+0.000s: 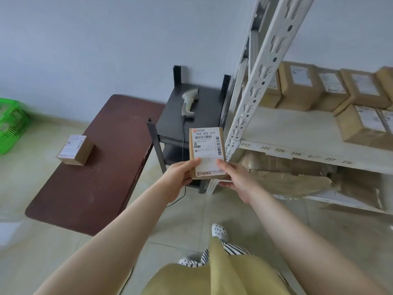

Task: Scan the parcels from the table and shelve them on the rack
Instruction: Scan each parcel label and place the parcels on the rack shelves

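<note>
Head view. Flat brown cardboard parcel with white label (206,153): centre frame, clamped in both grips, left hand (179,177) and right hand (235,177). Second small brown cardboard parcel (74,149): dark brown table (102,188), left. Grey handheld scanner (189,102): black stand (174,116). White metal rack (276,128): right, holding cardboard boxes (302,88).

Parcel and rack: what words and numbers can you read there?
"900 A09 072": label on the held parcel; its smaller print is too small to read.
"222", "221", "220", "219", "217": rack shelf edge; one more number between is blurred.
Label on the table parcel: unreadable.
</note>
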Available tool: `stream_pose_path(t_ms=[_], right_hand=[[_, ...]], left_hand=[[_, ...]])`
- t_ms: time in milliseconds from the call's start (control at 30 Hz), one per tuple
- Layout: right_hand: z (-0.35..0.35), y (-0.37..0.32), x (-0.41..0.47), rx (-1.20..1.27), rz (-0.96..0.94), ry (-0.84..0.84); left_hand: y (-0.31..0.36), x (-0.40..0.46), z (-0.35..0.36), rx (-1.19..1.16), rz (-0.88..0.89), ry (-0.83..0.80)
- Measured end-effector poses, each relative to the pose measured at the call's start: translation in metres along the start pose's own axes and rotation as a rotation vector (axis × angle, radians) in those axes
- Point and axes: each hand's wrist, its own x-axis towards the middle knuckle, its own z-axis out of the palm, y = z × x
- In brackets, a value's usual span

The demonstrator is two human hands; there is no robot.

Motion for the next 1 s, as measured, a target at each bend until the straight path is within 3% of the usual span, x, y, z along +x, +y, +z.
stream_pose_path(t_ms=[167,400,733,1000], right_hand=[[-0.034,0.006,-0.015,0.061,-0.009,0.045],[-0.134,0.018,-0.036,0.163,-0.003,0.145],[-0.327,0.019,-0.047,0.157,0.046,0.261],[-0.398,0.01,-0.025,0.23,0.107,0.224]], left_hand=[[0.004,0.003,0.034,0.109,0.02,-0.055],[0.006,0.038,0.136,0.236,0.015,-0.111],[-0.01,0.1,0.327,0.169,-0.03,-0.16],[0.006,0.135,0.398,0.165,-0.048,-0.114]])
